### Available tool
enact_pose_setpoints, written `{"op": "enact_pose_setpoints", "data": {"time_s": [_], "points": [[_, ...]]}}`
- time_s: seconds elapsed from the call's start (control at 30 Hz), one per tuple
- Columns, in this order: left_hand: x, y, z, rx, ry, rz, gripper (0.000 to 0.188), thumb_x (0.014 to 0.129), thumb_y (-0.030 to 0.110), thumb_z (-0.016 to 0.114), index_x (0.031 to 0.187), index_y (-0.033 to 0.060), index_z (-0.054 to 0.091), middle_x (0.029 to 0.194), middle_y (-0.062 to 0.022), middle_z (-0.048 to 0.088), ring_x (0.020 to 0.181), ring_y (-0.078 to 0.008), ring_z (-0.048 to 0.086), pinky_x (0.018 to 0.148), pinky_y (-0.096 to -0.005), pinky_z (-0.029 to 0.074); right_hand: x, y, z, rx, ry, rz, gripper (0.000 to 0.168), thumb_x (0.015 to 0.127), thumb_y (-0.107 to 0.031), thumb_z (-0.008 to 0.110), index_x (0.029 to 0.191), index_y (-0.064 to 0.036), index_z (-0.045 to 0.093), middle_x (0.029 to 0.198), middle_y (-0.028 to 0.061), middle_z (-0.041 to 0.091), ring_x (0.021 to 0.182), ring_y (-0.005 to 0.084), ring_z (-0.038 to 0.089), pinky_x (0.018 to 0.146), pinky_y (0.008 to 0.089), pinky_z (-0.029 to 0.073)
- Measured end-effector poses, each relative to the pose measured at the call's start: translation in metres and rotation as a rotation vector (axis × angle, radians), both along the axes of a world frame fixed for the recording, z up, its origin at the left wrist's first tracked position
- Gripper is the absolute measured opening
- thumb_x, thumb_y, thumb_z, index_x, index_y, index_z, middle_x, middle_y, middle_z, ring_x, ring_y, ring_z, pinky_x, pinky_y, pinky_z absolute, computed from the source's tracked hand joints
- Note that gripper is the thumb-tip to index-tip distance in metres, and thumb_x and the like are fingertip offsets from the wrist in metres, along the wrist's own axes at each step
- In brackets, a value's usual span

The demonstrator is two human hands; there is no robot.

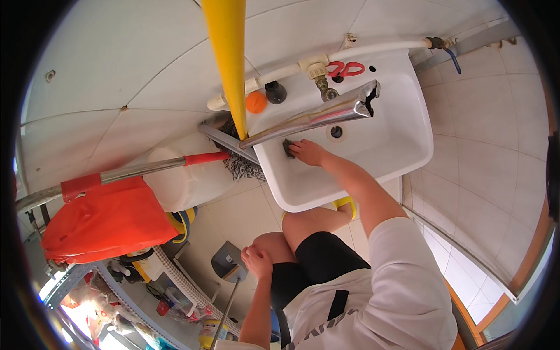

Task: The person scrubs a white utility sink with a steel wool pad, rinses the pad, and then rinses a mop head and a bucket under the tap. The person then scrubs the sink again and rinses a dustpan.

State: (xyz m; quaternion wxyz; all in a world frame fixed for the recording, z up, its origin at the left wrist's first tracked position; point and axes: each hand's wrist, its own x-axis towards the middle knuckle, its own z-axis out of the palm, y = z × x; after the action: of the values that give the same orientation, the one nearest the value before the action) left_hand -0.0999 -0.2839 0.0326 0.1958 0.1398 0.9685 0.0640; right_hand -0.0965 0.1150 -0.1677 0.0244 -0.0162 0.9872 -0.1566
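In the white ceramic sink [385,144], my right hand [309,152] grips a dark scouring pad [288,148] and presses it to the inner left wall. It looks like steel wool, though the fingers hide part of it. The drain hole [336,132] lies just right of that hand. Over the basin slants a silver tube [315,117] with a torn, jagged right end. My left hand [257,261] rests on my knee, holding nothing, its fingers slightly bent and apart.
On the sink's back ledge are an orange round object [256,102], a black container [275,92] and red scissor handles [345,69]. A yellow pole [227,57] and a grey mop head [245,168] stand left. Nearby are a red bag [109,223], a white jug [188,175] and a dustpan [227,261].
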Motion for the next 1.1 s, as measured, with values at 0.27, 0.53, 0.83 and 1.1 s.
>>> {"op": "enact_pose_setpoints", "data": {"time_s": [0.27,0.53,0.83,1.1], "points": [[0.000,0.000,0.015,-0.021,-0.012,-0.030,0.029,0.075,0.011,0.051,0.102,0.0019,0.055,0.114,-0.0208,0.045,0.111,-0.0380,0.040,0.092,-0.0454,0.036,0.049,0.066,0.002,-0.065,-0.370,-1.084,0.017,0.081,-0.022,0.054,0.089,-0.009,0.062,0.088,0.0079,0.062,0.084,0.0235,0.061,0.066,0.0397,0.049],[0.027,-0.007,0.040,-0.041,-0.101,-0.227,0.031,0.076,0.014,0.052,0.104,0.0024,0.055,0.117,-0.0216,0.043,0.112,-0.0382,0.038,0.093,-0.0462,0.036,0.018,0.048,0.104,-1.842,0.030,-1.564,0.040,0.085,-0.044,0.053,0.111,-0.013,0.053,0.102,-0.0003,0.053,0.094,0.0141,0.049,0.075,0.0326,0.051],[0.049,0.002,0.064,-0.014,-0.135,-0.371,0.030,0.075,0.014,0.054,0.101,-0.0001,0.054,0.115,-0.0229,0.042,0.111,-0.0398,0.039,0.094,-0.0466,0.034,0.004,0.067,0.142,-2.344,0.290,-1.140,0.045,0.082,-0.035,0.061,0.109,-0.002,0.047,0.100,0.0096,0.056,0.094,0.0271,0.055,0.088,0.0505,0.045],[0.054,0.005,0.081,-0.089,-0.192,-0.439,0.038,0.074,0.013,0.055,0.111,0.0044,0.051,0.119,-0.0201,0.040,0.115,-0.0383,0.036,0.093,-0.0470,0.035,0.096,0.120,0.117,-0.560,0.091,-1.890,0.045,0.072,-0.026,0.065,0.102,-0.002,0.043,0.089,0.0202,0.062,0.079,0.0345,0.062,0.067,0.0434,0.049]]}}
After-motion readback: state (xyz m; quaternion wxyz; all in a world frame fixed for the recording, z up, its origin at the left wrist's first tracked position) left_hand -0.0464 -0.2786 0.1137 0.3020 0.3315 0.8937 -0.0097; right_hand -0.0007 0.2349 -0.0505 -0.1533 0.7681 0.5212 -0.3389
